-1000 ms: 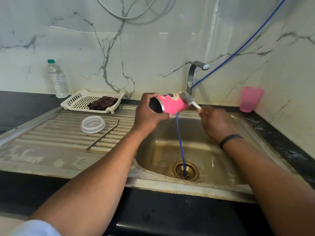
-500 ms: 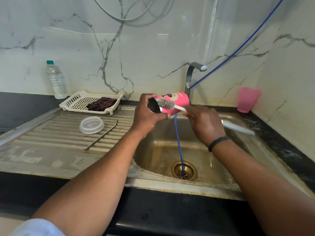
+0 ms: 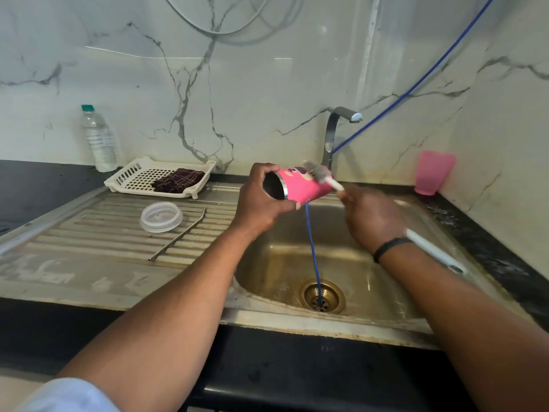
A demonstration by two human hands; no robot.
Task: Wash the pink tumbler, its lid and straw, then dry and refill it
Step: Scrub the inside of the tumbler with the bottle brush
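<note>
Left hand (image 3: 261,200) grips the pink steel-rimmed tumbler (image 3: 300,185) sideways over the steel sink (image 3: 297,263) — fingers curled round it. Right hand (image 3: 371,218) grips the white bottle brush (image 3: 319,173), bristles against the tumbler's outer wall.

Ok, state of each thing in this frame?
Tumbler: on its side, lid off, gripped by left hand.
Brush: bristles on tumbler's outside, held by right hand.
Lid: flat on drainboard.
Straw: lying beside lid.
Tap: no water visible.
Bottle: upright, capped.
Pink cup: upside down.
</note>
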